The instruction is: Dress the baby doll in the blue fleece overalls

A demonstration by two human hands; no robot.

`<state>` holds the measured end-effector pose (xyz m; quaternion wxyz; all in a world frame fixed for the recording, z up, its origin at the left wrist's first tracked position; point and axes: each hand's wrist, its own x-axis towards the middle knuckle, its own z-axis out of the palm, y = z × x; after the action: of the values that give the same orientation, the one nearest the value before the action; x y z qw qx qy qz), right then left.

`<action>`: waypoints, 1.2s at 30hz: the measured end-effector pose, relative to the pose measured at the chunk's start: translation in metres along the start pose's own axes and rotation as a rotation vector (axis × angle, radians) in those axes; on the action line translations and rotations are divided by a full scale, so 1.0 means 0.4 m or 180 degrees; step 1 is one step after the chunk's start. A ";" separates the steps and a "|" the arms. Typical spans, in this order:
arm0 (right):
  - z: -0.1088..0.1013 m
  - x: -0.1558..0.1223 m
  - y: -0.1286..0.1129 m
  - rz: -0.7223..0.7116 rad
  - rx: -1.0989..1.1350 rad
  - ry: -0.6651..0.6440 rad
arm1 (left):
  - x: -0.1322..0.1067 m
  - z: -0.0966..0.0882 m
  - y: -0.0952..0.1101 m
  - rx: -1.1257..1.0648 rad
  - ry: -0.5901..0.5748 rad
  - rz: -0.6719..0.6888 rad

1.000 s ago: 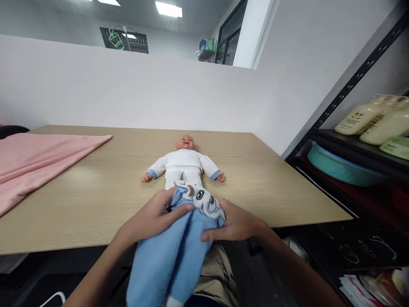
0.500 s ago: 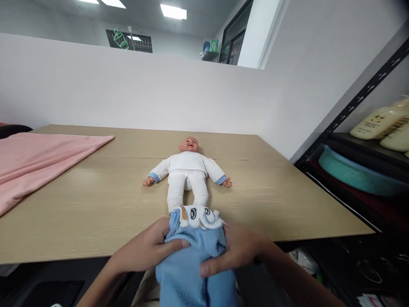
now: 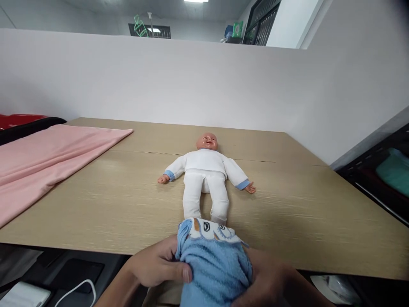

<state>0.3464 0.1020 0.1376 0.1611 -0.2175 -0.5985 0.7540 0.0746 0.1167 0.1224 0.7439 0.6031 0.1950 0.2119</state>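
Currently | left hand (image 3: 157, 264): half-closed, gripping blue cloth (image 3: 214, 264) | right hand (image 3: 263, 277): gripping opposite side

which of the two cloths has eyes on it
The blue cloth, just below the doll in the view: dark eyes show on its white trim. The pink cloth, spread at the left, looks plain.

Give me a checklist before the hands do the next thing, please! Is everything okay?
1. Left hand holds the fluffy blue cloth garment with white, eye-patterned trim: ok.
2. Right hand holds the garment's other side: ok.
3. Pink-faced doll in white cloth clothes lies face up on the pale wooden table: ok.
4. Smooth pink cloth lies apart from the doll: ok.
5. Doll's feet clear of the garment: cannot tell, they're hidden behind it.
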 end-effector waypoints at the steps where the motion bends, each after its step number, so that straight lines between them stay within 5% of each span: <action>1: -0.001 -0.001 0.006 -0.0070 0.0058 0.0132 | -0.007 0.001 -0.006 -0.0046 0.0036 -0.0094; 7: 0.017 0.005 0.023 -0.0293 0.0213 0.0402 | -0.037 0.029 -0.034 -0.0433 0.0483 -0.0366; 11: 0.053 0.028 -0.012 -0.0414 0.0179 0.0249 | -0.050 0.064 -0.032 -0.0880 0.0338 -0.0216; 15: 0.100 0.053 -0.050 -0.0762 -0.0182 0.0330 | -0.076 0.092 -0.035 -0.0935 0.0787 -0.0207; 19: 0.132 0.064 -0.045 -0.0795 -0.1161 0.1645 | -0.096 0.101 -0.074 -0.0305 0.1610 -0.0440; 23: 0.142 0.070 -0.044 -0.0371 -0.2104 0.2333 | -0.084 0.090 -0.107 0.0490 0.1796 -0.0363; 27: 0.144 0.076 -0.066 -0.0084 -0.2745 0.2238 | -0.069 0.071 -0.099 0.1077 0.2244 -0.0106; 30: 0.143 0.086 -0.069 0.0116 -0.3017 0.2177 | -0.063 0.066 -0.084 0.1685 0.2536 -0.0469; 36: 0.128 0.109 -0.039 0.0722 -0.3594 0.2229 | -0.021 0.075 -0.078 0.3200 0.2350 -0.0907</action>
<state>0.2822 0.0850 0.1564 0.1270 -0.5615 -0.7868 0.2227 0.0865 0.0821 0.0981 0.2749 0.7339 0.5923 0.1873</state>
